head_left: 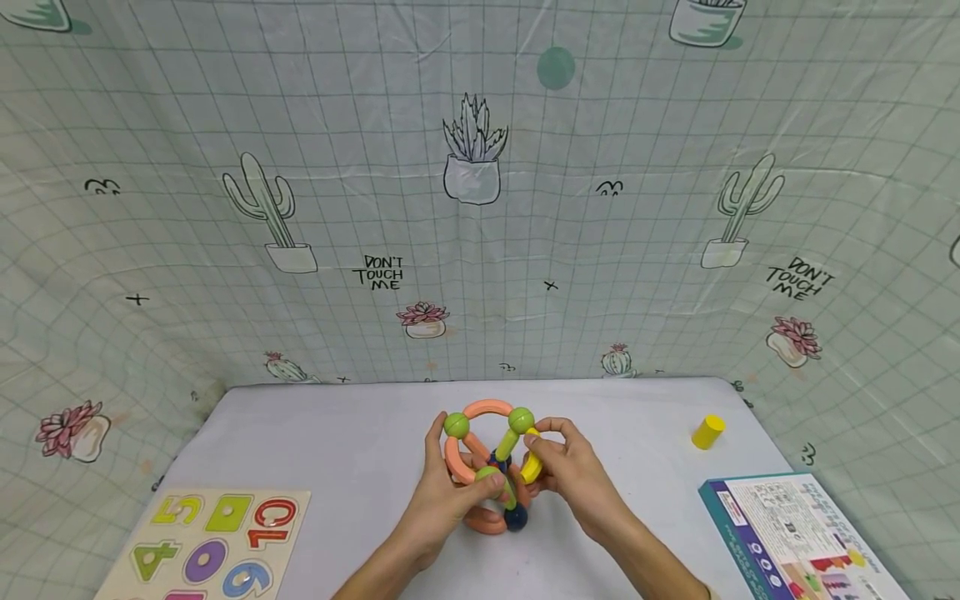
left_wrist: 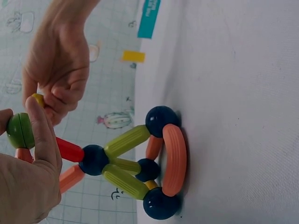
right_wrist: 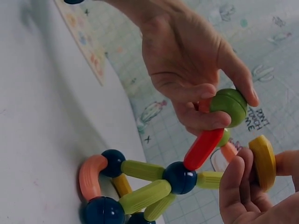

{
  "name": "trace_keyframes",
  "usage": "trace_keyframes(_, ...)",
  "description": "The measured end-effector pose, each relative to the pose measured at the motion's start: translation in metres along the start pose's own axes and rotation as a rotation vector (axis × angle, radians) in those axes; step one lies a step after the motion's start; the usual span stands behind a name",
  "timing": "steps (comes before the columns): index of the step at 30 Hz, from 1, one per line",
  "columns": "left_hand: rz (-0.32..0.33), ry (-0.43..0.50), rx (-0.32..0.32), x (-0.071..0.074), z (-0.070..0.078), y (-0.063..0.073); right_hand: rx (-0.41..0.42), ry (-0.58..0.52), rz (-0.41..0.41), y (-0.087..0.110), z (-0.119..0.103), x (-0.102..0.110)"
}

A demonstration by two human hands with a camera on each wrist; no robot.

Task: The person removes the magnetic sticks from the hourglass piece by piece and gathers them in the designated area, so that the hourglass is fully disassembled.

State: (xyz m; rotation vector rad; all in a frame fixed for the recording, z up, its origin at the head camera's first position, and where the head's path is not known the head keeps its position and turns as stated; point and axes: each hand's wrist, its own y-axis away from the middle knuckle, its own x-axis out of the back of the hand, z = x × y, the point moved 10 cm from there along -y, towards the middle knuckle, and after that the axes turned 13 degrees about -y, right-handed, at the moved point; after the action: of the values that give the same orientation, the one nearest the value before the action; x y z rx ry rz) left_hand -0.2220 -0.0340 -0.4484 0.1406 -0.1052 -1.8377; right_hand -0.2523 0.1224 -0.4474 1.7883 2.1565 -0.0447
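Note:
In the head view, a ball-and-rod construction toy stands mid-table. Its lower ring has dark blue balls (left_wrist: 162,121) and curved orange rods (left_wrist: 174,159); light green rods (right_wrist: 145,196) slope up to a central blue ball (right_wrist: 180,178). A red rod (right_wrist: 203,148) and others rise from there to an upper ring of green balls (head_left: 521,419) and curved orange rods (head_left: 487,407). My left hand (head_left: 438,504) pinches the near green ball (right_wrist: 229,108) between thumb and fingers. My right hand (head_left: 581,475) pinches a curved yellow rod (right_wrist: 263,163) close beside the upper ring's right side.
A yellow cylinder (head_left: 708,432) lies at the table's right rear. A printed box (head_left: 806,533) with a teal edge is at front right. At front left lies a number puzzle board (head_left: 213,546). Patterned cloth (head_left: 480,250) hangs behind the white table (head_left: 337,433).

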Motion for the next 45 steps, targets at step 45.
trace_keyframes(45, 0.031, -0.051, 0.023, 0.005, -0.002, -0.002, 0.112, 0.091, 0.077, -0.009, -0.011, 0.01)
